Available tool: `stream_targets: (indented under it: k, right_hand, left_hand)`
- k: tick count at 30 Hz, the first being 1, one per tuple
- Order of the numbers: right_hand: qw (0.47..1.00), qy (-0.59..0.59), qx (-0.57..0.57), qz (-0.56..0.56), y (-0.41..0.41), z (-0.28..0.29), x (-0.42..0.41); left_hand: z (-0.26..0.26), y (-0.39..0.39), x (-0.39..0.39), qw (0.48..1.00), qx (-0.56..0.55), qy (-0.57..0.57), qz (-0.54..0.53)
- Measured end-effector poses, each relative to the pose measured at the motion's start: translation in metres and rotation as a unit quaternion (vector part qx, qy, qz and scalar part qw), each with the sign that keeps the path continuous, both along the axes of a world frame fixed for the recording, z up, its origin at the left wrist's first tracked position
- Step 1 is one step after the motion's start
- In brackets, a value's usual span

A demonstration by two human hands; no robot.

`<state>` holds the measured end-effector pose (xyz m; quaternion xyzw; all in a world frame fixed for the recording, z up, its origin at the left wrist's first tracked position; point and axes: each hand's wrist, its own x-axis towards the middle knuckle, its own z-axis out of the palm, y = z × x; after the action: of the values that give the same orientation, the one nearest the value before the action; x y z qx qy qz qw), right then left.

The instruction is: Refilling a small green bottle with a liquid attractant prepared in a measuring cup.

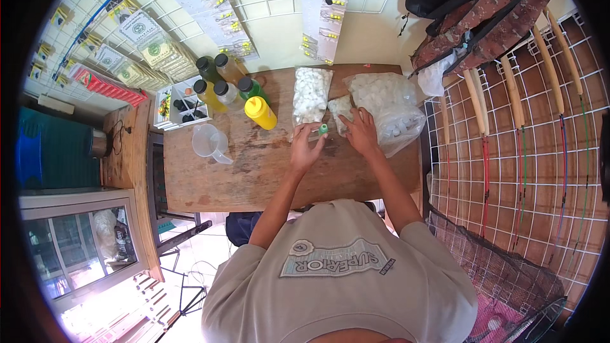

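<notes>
My left hand [305, 147] holds a small green bottle [323, 129] upright between its fingers, at the near end of a clear bag of white caps or small white pieces [311, 93]. My right hand [363, 132] lies with its fingers spread on a smaller clear bag of pale pieces [340, 107]; whether it grips anything is hard to tell. To its right are a large plastic bag with pale contents [381, 88] and an open-looking clear bag of small translucent bottles [400, 128].
On the wooden table [257, 176] stand a yellow squeeze bottle [260, 113], several dark-capped bottles [208, 95], a clear plastic jug [209, 142] and a white divided box [183, 123]. A white wire grid [505, 171] with fishing rods rises at the right, below a camouflage bag [491, 14].
</notes>
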<state>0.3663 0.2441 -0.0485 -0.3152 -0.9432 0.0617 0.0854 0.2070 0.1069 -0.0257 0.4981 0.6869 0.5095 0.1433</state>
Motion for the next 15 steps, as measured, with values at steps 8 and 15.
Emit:
stream_targets:
  k: [8,15]
  right_hand:
    - [0.998,0.053,-0.034,0.002,0.002,0.004,0.002]
    - [0.993,0.113,0.025,0.007,-0.013,0.005,0.011]
  left_hand:
    - [-0.005,0.000,0.003,1.000,0.001,-0.002,0.001]
    - [-0.009,0.004,0.008,1.000,0.007,-0.003,-0.003]
